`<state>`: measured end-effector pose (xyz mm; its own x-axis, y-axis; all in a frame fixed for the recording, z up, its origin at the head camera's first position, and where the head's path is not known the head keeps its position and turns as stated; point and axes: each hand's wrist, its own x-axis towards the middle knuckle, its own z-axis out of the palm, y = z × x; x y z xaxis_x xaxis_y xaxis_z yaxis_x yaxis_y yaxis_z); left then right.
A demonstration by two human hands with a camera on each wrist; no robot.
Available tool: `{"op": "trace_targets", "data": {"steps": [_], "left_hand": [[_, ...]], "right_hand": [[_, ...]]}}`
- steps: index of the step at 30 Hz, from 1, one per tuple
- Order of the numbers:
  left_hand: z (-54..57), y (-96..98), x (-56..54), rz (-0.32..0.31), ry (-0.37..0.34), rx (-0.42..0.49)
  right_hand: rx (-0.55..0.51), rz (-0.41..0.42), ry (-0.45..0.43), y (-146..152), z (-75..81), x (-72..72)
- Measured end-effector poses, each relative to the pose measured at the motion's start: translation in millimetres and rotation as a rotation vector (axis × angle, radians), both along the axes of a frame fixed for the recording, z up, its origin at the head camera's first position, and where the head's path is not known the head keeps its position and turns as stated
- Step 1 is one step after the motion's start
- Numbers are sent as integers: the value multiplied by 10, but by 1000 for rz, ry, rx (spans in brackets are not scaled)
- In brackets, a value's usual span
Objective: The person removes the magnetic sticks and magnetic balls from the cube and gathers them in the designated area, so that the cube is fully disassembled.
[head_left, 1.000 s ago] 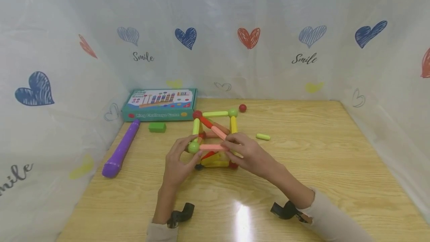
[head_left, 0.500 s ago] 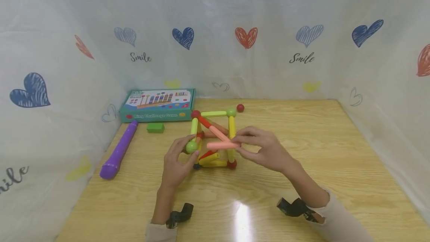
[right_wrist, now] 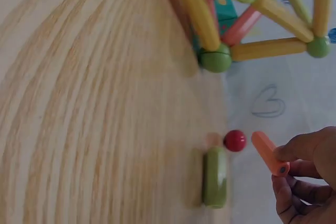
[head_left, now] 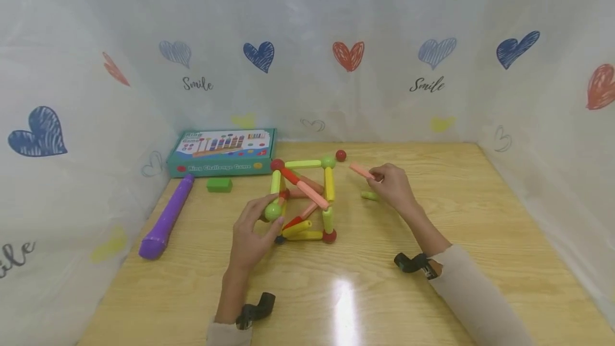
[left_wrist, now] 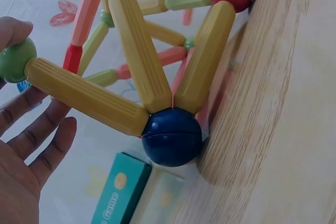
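A cube-like frame of magnetic sticks (head_left: 309, 195) and balls stands on the table. My left hand (head_left: 251, 234) pinches its near left green ball (head_left: 273, 211) between thumb and fingers. From that ball, a yellow stick (left_wrist: 86, 95) runs down to a dark blue ball (left_wrist: 172, 137). To the right of the frame, my right hand (head_left: 393, 187) pinches a short salmon-pink stick (right_wrist: 270, 155), apart from the frame. Under that hand a light green stick (head_left: 370, 195) lies on the table, partly hidden. A loose red ball (head_left: 341, 155) sits beyond it.
A teal game box (head_left: 221, 152) lies at the back left by the wall sheet. In front of it are a green block (head_left: 219, 185) and a purple toy microphone (head_left: 165, 218). The wooden table (head_left: 461, 218) ends against hanging sheets at the back and sides.
My right hand has pulled the pink stick off the green ball and carried it right, away from the frame. My left hand has stayed at the ball.
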<state>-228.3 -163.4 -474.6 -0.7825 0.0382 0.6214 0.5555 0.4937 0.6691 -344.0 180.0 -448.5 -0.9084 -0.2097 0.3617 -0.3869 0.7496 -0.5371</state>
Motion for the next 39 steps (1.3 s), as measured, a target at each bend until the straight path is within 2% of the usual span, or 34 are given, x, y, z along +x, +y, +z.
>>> {"op": "trace_targets", "data": {"steps": [5,13,19,23,28,32,36,39], "left_hand": [[-10,10,16,-7,-8,4],[22,17,18,-20,-3,8],[15,10,11,-7,7,4],[11,2,10,1,0,-4],[10,-1,4,-4,6,3],[1,0,4,-3,9,7],[-5,1,4,-6,8,10],[9,-2,5,-9,9,6]], "right_hand": [[115,-2,-65,-168,-137,-165],[250,-20,-239,-365,-124,-247],[178,27,-293,-509,-181,-385],[120,-11,-320,-520,-221,-463],[78,-47,-305,-483,-274,-518],[104,-72,-308,-451,-262,-463],[195,-81,-355,-388,-215,-283],[208,-37,-338,-332,-226,-151]]}}
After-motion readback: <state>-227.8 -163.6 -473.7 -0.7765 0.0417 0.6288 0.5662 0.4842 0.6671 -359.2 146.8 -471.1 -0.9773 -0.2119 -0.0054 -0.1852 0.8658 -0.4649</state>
